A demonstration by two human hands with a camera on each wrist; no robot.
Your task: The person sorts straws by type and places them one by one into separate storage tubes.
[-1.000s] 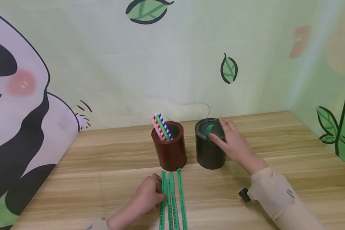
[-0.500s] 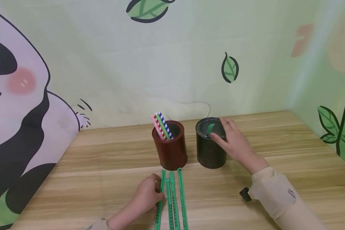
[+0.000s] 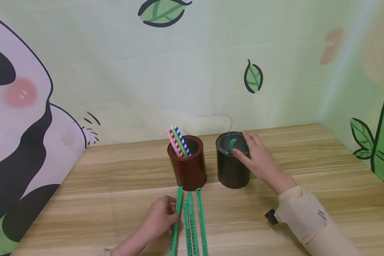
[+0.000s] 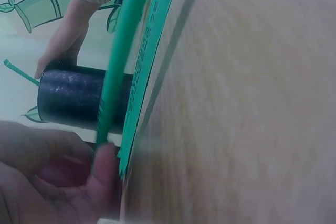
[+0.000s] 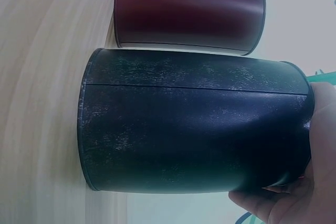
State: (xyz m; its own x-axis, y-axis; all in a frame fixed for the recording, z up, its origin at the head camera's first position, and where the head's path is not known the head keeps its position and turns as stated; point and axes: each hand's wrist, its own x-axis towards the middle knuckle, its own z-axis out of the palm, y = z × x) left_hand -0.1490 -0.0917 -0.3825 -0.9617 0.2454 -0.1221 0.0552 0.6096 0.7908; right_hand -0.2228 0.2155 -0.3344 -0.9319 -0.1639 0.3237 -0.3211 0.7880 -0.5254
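Note:
My left hand point(image 3: 160, 217) pinches a slim green wrapped straw point(image 3: 175, 227) between thumb and fingers, at the left of a row of similar ones. Dark print runs along the other green wrapped straws point(image 3: 202, 220), which lie on the table. In the left wrist view the pinched straw point(image 4: 119, 51) appears raised beside another one. My right hand point(image 3: 264, 161) holds the rim of a black cylindrical cup point(image 3: 233, 172), thumb at the near side. One green end point(image 3: 232, 145) pokes up inside that cup. In the right wrist view the fingers point(image 5: 262, 203) curl around its rim.
A dark red cup point(image 3: 189, 174) stands upright left of the black one, holding several striped and dotted paper straws point(image 3: 180, 142). Behind the wooden table point(image 3: 121, 170) hangs a cloth point(image 3: 115, 71) printed with a panda and leaves. The table's rear edge meets it.
The pinched green straw has come away from its neighbours, its top now tilting rightward. My left hand has shifted slightly left with it. My right hand stays on the black cup.

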